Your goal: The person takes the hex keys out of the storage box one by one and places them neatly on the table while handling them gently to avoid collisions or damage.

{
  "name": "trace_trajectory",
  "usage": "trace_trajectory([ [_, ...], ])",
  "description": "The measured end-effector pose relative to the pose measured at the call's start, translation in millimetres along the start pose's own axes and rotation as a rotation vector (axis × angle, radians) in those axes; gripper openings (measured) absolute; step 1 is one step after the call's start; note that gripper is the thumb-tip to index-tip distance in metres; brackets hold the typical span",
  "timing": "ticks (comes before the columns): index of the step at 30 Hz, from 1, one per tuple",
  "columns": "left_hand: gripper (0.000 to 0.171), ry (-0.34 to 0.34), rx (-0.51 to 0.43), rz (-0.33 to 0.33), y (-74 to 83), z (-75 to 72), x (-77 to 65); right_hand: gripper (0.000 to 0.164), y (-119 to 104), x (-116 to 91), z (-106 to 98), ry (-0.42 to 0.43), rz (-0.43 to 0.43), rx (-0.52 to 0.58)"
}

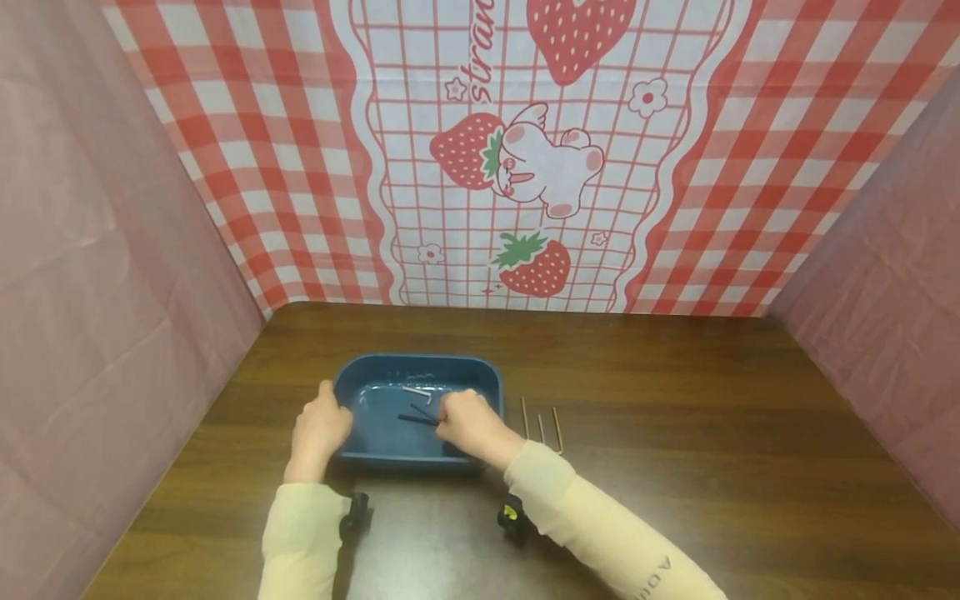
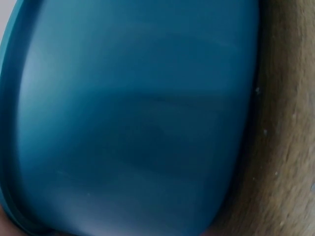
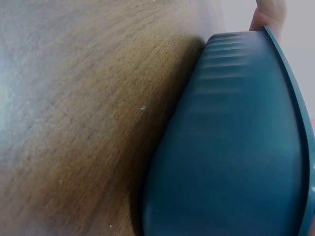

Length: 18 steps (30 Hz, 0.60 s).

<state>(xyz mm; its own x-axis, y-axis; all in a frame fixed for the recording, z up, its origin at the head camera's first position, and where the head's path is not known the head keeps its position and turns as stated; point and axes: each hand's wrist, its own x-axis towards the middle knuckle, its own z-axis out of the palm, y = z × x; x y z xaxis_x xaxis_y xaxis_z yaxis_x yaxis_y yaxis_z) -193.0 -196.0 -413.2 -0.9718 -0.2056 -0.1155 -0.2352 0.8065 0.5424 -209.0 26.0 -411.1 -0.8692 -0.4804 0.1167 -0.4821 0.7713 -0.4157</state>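
Note:
A blue plastic tray (image 1: 408,461) sits on the table. At its left end my left hand (image 1: 321,425) grips the rim; the right wrist view also catches part of that left hand (image 3: 271,12) past the tray's wall (image 3: 231,123). My right hand (image 1: 468,423) reaches in over the right part of the tray. Its fingers pinch dark Allen keys (image 1: 415,418), whose thin ends point left over the tray floor. A silver Allen key (image 1: 417,390) lies inside, behind them. In the left wrist view the tray's outer wall (image 2: 138,137) fills most of the picture.
Three more L-shaped Allen keys (image 1: 557,425) lie on the wooden table (image 1: 675,467) just right of the tray. A red-and-white strawberry cloth (image 1: 600,283) hangs behind the table's back edge. Pink cloths (image 1: 97,250) hang at both sides.

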Motion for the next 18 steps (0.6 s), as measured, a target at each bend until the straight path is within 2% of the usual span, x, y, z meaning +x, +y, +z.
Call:
trace_trajectory([
  [6,0.058,0.003,-0.005,-0.002,-0.9,0.3,0.5,0.015,0.3,-2.9,-3.2,0.035,0.008,0.053],
  [11,0.058,0.007,-0.007,0.000,-1.7,0.9,0.5,0.003,1.1,-5.6,-5.3,0.058,0.024,0.098],
  [18,0.059,0.006,-0.008,0.000,-1.4,1.5,-0.5,0.010,4.7,-10.7,-9.8,0.106,0.016,0.119],
])
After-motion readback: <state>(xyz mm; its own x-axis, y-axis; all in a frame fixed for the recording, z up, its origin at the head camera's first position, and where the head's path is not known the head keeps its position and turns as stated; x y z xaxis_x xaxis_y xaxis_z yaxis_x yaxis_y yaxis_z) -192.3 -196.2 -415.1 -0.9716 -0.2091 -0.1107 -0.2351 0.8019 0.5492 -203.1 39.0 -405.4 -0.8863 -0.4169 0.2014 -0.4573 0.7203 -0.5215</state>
